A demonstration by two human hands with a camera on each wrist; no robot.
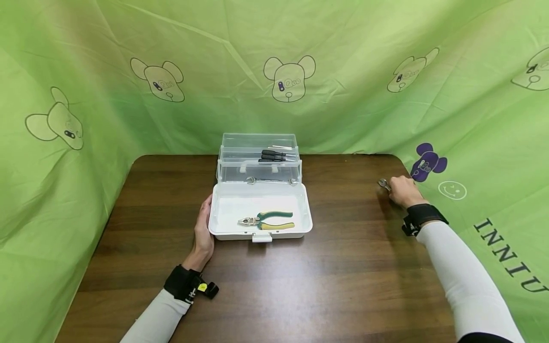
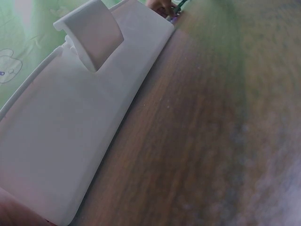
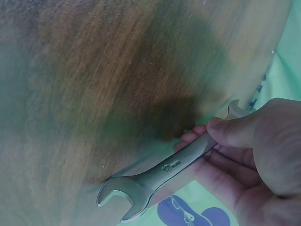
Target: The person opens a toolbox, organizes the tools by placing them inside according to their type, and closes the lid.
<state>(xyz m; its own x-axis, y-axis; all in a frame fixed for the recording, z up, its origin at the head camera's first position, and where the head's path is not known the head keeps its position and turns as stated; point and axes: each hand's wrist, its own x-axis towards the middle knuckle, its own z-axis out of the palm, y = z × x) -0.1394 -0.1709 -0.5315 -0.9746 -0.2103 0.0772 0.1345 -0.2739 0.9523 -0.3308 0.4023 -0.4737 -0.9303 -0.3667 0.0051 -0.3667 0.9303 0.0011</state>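
An open-end wrench [image 3: 171, 165] stamped 12 is pinched between the thumb and fingers of my right hand [image 1: 405, 190]. In the head view the hand and wrench [image 1: 383, 183] are near the table's right edge. One wrench end points out past the fingers. My left hand [image 1: 205, 233] rests along the left side of an opened white toolbox [image 1: 225, 209], its fingers against the wall. Pliers [image 1: 274, 221] with green and yellow handles lie in the box's bottom. Another double-ended wrench [image 1: 272, 180] and several black-handled screwdrivers [image 1: 273, 156] sit in the clear raised trays.
The toolbox's white latch [image 1: 262, 237] hangs at its front. A brown wooden table [image 1: 343, 267] carries everything. Green printed cloth [image 1: 206, 57] hangs behind the table and along both sides, close to the right hand.
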